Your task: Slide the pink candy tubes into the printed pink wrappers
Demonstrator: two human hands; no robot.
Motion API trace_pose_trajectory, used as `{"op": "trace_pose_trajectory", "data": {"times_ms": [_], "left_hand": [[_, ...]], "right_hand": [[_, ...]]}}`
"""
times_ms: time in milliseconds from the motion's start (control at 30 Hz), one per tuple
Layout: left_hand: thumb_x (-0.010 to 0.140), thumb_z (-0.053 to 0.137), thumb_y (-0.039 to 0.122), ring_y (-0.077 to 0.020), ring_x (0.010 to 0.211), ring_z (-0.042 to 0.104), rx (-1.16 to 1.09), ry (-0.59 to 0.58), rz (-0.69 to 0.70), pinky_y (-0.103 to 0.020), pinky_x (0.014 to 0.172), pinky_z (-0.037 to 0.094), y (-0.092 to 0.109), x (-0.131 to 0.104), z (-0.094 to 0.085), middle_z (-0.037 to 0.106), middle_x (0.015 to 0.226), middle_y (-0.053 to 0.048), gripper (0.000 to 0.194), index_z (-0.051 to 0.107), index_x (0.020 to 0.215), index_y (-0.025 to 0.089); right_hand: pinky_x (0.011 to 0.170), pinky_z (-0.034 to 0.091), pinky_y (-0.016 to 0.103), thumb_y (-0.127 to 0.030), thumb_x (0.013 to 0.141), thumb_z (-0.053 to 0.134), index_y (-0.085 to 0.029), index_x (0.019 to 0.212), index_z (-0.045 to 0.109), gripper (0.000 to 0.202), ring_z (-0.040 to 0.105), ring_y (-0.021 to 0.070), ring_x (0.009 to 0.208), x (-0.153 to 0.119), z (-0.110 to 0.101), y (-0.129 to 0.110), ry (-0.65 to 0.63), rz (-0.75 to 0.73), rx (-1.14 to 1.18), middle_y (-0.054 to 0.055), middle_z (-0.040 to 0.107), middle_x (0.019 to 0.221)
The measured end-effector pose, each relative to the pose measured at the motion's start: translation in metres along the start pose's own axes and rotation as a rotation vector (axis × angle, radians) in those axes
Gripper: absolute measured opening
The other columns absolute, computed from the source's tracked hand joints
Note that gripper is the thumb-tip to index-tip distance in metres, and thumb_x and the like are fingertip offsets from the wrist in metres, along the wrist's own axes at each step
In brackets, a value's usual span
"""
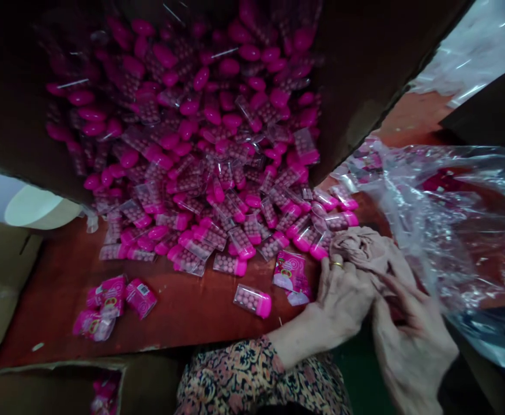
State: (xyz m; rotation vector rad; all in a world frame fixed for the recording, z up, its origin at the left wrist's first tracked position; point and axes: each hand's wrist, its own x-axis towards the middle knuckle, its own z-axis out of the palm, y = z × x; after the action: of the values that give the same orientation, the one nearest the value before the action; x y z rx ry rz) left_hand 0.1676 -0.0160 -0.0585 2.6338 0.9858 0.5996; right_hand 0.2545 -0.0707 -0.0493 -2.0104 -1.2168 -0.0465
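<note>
Red tabletop (170,311) runs under our work, and our left hand (343,294), a gold-coloured ring (336,264) on one finger, lies over the near left part of a crumpled beige cloth (358,245). Its fingers are bent and close together; we cannot tell how firmly they grip. Our right hand (412,340) is at the near right side of the cloth, thumb just beside the left hand, but blur hides whether it pinches the fabric.

Beyond the left hand and to its left, we see a heap of clear bottles (244,242) with pink caps and small pink balls, spreading out of a big dark box (356,69). Just left of that hand is a pink packet (289,271); farther left lies a single bottle (252,300). Clear plastic sheeting (473,230) spreads beyond and right of our right hand.
</note>
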Motion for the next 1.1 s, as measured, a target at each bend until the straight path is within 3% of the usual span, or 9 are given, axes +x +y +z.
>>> {"op": "trace_pose_trajectory", "data": {"times_ms": [67,133,300,433,667,767,900,1000,1100], "left_hand": [[0.081,0.045,0.009,-0.0241,0.091,0.053,-0.043,0.025,-0.083,-0.039,0.082,0.045,-0.006,-0.012,-0.011,0.06,0.088,-0.009,0.016,0.058,0.09,0.013],[0.083,0.044,0.009,-0.0233,0.089,0.053,-0.068,0.106,-0.207,-0.037,0.079,0.046,-0.014,-0.024,-0.023,0.06,0.083,-0.008,0.015,0.058,0.086,0.014],[0.085,0.044,0.009,-0.0239,0.092,0.054,-0.017,0.348,-0.422,-0.039,0.079,0.048,-0.044,-0.055,-0.058,0.064,0.087,-0.011,0.022,0.059,0.102,0.008],[0.083,0.049,0.01,-0.0237,0.089,0.056,-0.014,0.438,-0.554,-0.041,0.078,0.05,-0.058,-0.073,-0.074,0.066,0.089,-0.012,0.02,0.061,0.098,0.009],[0.079,0.059,0.018,-0.0211,0.084,0.056,-0.153,0.392,-0.601,-0.036,0.075,0.049,-0.053,-0.07,-0.077,0.065,0.084,-0.006,0.012,0.064,0.09,0.014],[0.074,0.066,0.029,-0.0232,0.083,0.054,-0.2,0.333,-0.624,-0.039,0.075,0.047,-0.053,-0.064,-0.077,0.065,0.081,-0.007,0.022,0.066,0.09,0.014],[0.073,0.066,0.025,-0.0226,0.081,0.055,-0.57,0.298,-0.779,-0.037,0.076,0.044,-0.056,-0.054,-0.073,0.065,0.08,-0.006,0.017,0.069,0.086,0.015],[0.074,0.06,0.02,-0.0183,0.071,0.057,-0.925,0.357,-0.933,-0.03,0.069,0.044,-0.059,-0.049,-0.068,0.066,0.072,-0.004,0.011,0.069,0.075,0.014],[0.074,0.058,0.023,-0.0152,0.061,0.056,-1.027,0.381,-0.98,-0.026,0.061,0.044,-0.062,-0.048,-0.067,0.066,0.066,-0.003,0.015,0.068,0.073,0.013]], "right_hand": [[0.083,0.048,0.043,-0.03,0.082,0.059,-0.009,0.105,0.067,0.032,0.062,0.031,0.096,-0.001,0.0,-0.022,0.186,-0.089,-0.102,0.018,0.066,0.103],[0.079,0.05,0.039,-0.024,0.082,0.06,-0.012,0.097,0.069,0.021,0.063,0.0263,0.086,-0.003,0.006,-0.037,0.182,-0.19,0.005,0.014,0.067,0.092],[0.066,0.052,0.031,-0.031,0.089,0.049,-0.017,0.092,0.066,0.022,0.062,0.0187,0.072,-0.013,0.046,-0.047,-0.292,-0.247,0.242,0.007,0.062,0.084],[0.062,0.05,0.029,-0.034,0.089,0.049,-0.019,0.083,0.066,0.024,0.06,0.0174,0.069,-0.018,0.067,-0.046,-0.4,-0.222,0.223,0.004,0.057,0.078],[0.059,0.049,0.028,-0.028,0.09,0.046,-0.019,0.088,0.069,0.025,0.059,0.0163,0.066,-0.016,0.062,-0.045,-0.376,-0.235,0.247,0.004,0.056,0.076],[0.062,0.051,0.03,-0.026,0.089,0.047,-0.02,0.094,0.07,0.024,0.06,0.0175,0.07,-0.014,0.057,-0.046,-0.313,-0.257,0.272,0.005,0.058,0.08],[0.066,0.052,0.03,-0.019,0.086,0.052,-0.022,0.092,0.071,0.021,0.061,0.0176,0.073,-0.012,0.05,-0.053,-0.264,-0.307,0.377,0.006,0.061,0.082],[0.071,0.053,0.031,-0.019,0.083,0.057,-0.021,0.097,0.069,0.019,0.062,0.018,0.078,-0.011,0.049,-0.059,-0.277,-0.184,0.484,0.006,0.064,0.087],[0.075,0.053,0.034,-0.025,0.081,0.061,-0.019,0.103,0.066,0.024,0.064,0.0195,0.08,-0.012,0.05,-0.06,-0.331,0.041,0.554,0.006,0.066,0.091]]}}
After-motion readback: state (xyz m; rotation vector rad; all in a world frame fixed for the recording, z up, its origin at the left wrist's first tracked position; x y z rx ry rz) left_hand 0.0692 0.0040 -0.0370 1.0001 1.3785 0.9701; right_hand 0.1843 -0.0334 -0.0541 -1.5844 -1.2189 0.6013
